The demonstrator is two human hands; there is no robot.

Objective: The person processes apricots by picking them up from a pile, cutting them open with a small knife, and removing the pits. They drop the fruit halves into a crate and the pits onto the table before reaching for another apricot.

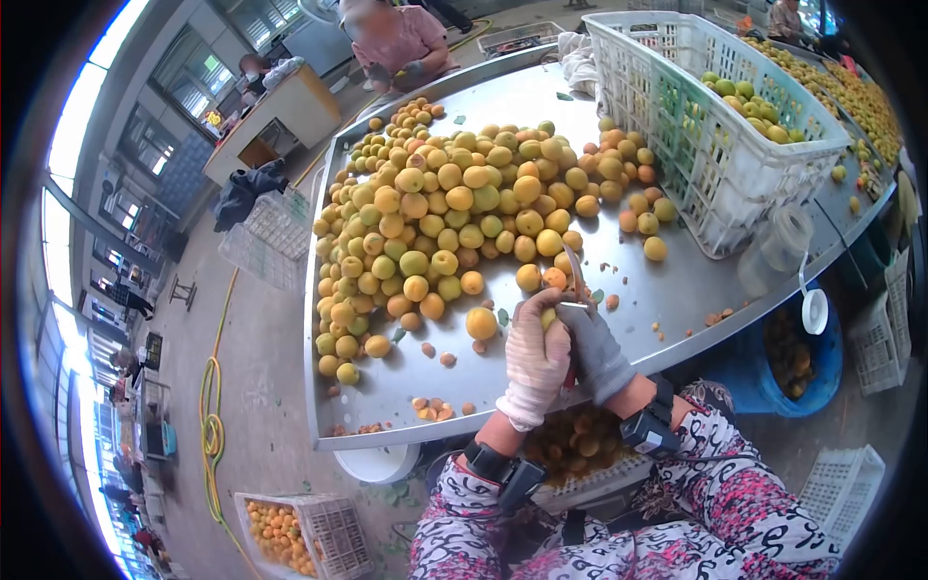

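Observation:
My left hand (536,362), in a pale glove, is closed around a yellow-green apricot (548,317) at the near edge of the metal table (464,382). My right hand (597,353), in a grey glove, is closed beside it on a knife (577,275) with a curved blade pointing up and away. The two hands touch. Just beyond them an orange apricot (554,277) lies near the blade. A large heap of apricots (435,203) covers the middle and left of the table. Loose pits (448,359) and small scraps lie on the metal.
A white crate (715,164) holding green fruit stands on the right of the table, beside a clear plastic jar (776,253). Below are a crate of apricot pieces (580,449), a blue bucket (822,372) and a white bucket (379,462). A person (411,43) works across the table.

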